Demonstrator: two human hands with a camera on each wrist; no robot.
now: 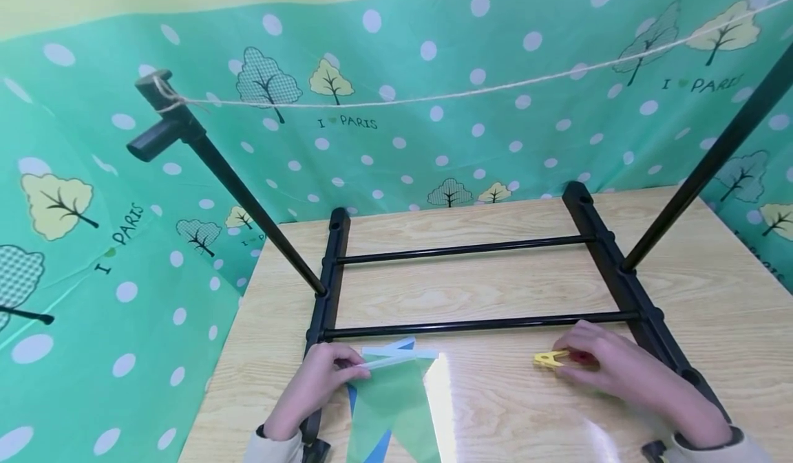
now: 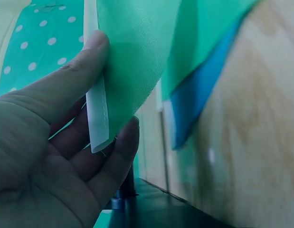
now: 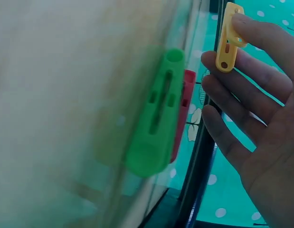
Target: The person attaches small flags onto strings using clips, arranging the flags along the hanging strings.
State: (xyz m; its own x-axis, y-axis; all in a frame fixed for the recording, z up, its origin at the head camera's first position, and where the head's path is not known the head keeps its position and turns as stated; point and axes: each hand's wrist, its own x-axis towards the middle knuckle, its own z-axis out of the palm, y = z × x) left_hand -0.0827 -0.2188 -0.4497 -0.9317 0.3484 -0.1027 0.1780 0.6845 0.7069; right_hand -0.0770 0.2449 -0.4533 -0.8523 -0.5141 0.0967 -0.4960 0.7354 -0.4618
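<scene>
My left hand point(image 1: 322, 375) pinches the white hem of a green pennant point(image 1: 396, 397) by its left end. In the left wrist view the thumb lies on the hem point(image 2: 97, 116), with curled fingers behind. More green cloth and a blue pennant point(image 2: 196, 102) hang beside it. Over the tabletop at right, my right hand point(image 1: 610, 361) pinches a yellow clothespin point(image 1: 548, 360) between thumb and forefinger. The right wrist view has a green clothespin point(image 3: 158, 118) and a red clothespin point(image 3: 183, 114) close by. The red one point(image 1: 581, 358) is partly hidden by the hand in the head view.
A black rack base point(image 1: 471, 325) with two crossbars lies on the wooden table point(image 1: 483, 408). From it rise a left post point(image 1: 248, 208) and a right post point(image 1: 706, 167). White string point(image 1: 396, 103) runs between them, tied at the left top. Green dotted cloth point(image 1: 434, 146) hangs behind.
</scene>
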